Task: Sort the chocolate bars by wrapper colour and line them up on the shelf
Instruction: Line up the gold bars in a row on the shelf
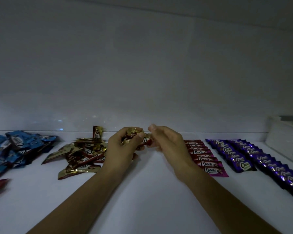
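Gripping a bunch of gold bars [134, 138], the left hand [121, 149] is closed around them above the white shelf [142, 191]; the right hand [166, 142] pinches their end. Gold pile [81, 154] and blue pile [15, 149] lie left; pink row [205, 157] and purple rows [254, 157] right.

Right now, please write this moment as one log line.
left hand: holds gold-wrapped chocolate bars | right hand: pinches one end | pink row, purple rows: lined | blue pile, gold pile: loose
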Demonstrator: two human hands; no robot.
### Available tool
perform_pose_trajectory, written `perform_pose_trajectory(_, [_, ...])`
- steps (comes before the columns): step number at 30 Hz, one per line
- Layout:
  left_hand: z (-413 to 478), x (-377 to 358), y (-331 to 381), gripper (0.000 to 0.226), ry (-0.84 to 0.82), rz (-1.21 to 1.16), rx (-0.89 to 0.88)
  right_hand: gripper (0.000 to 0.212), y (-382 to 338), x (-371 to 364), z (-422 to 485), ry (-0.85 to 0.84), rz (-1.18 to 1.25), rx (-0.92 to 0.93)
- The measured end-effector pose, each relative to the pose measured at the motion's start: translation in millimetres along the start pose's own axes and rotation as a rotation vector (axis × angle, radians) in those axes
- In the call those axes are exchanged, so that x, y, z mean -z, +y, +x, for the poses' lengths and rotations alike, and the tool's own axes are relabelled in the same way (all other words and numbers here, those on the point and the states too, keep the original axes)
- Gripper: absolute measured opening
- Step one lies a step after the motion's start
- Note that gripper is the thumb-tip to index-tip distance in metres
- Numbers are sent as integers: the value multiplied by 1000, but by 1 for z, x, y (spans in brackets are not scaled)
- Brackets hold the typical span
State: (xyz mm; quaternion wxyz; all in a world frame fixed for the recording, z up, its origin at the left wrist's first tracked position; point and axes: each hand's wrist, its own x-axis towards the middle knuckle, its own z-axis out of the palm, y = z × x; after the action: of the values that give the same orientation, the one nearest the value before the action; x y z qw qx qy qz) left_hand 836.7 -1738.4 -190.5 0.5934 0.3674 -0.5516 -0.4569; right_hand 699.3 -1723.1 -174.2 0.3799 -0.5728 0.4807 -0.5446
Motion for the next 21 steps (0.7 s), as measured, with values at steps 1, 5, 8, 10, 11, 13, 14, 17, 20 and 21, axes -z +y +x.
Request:
perform_pose_trajectory(1, [0, 0, 1, 8, 9, -28, 14, 9, 1, -2, -1, -31, -5, -5])
perform_pose_trajectory(5, [1, 1, 4, 19, 24, -85, 81, 12, 3, -6, -1, 33, 55, -61])
perform_pose_trajectory(8, [1, 1, 4, 20, 27, -88, 97, 5, -1, -5, -1, 84, 176, -129])
perform_pose_trajectory(10, [1, 1, 4, 20, 49, -72, 97, 5, -5, -1, 3, 191, 229, -163])
perform_pose_trajectory(11, [1, 1, 4, 20, 58, -70, 97, 5, -9, 2, 6, 258, 249, -171])
perform_pose_trajectory(13, [2, 3, 4, 20, 73, -67, 95, 10, -14, 10, 10, 353, 206, -161])
perform_pose_trajectory(14, [2, 4, 3, 19, 79, -59, 92, 15, -14, 15, 11, 358, 98, -142])
perform_pose_trajectory(17, [2, 4, 1, 19, 98, -50, 89, 23, -7, 24, 9, 94, -392, -62])
perform_pose_trajectory(20, [2, 2, 0, 19, 112, -58, 92, 27, 3, 26, 6, -94, -809, -27])
perform_pose_trajectory(21, [2, 2, 0, 19, 112, -60, 96, 25, 2, 28, 6, -58, -921, 2])
